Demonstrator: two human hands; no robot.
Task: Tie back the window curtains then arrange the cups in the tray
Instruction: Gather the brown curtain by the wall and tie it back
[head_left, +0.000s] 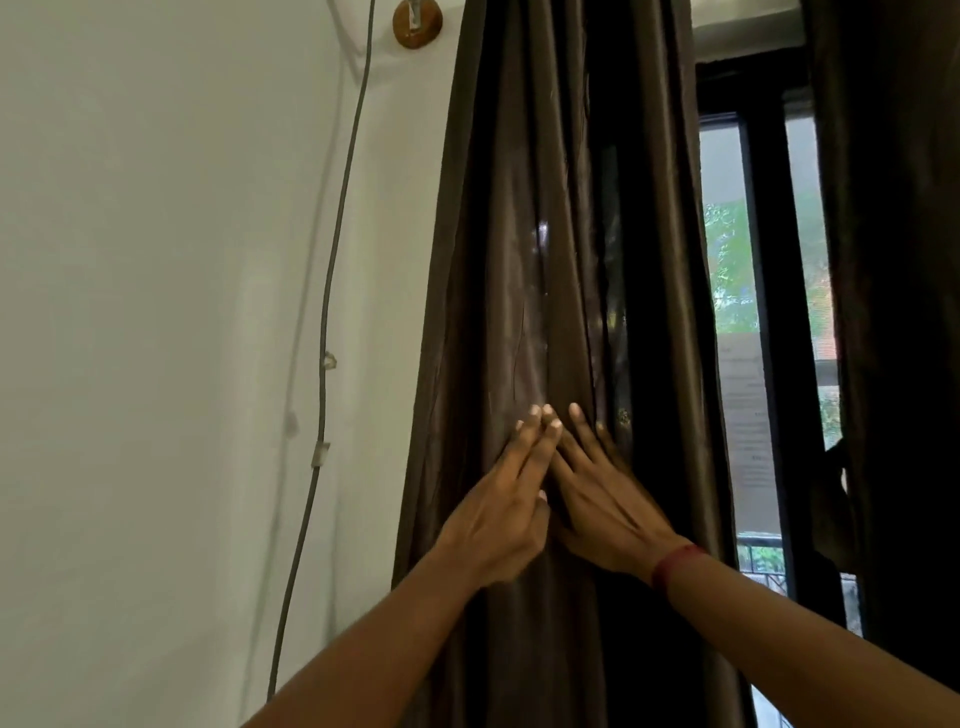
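A plain white wall (156, 312) fills the left of the room. Beside it, a long dark brown satin curtain (519, 260) hangs gathered in folds between the wall and a dark-framed window (737, 260). A second dark curtain (893, 260) hangs at the far right. A person's left hand (498, 514) lies flat on the gathered cloth, fingers straight and pressed together. The right hand (608, 509) lies just beside it, fingers straight and slightly spread, their tips meeting. A thin grey cable (327, 312) runs down the wall, below a round wooden wall fitting (417, 23). A red thread band (675, 564) circles the right wrist.
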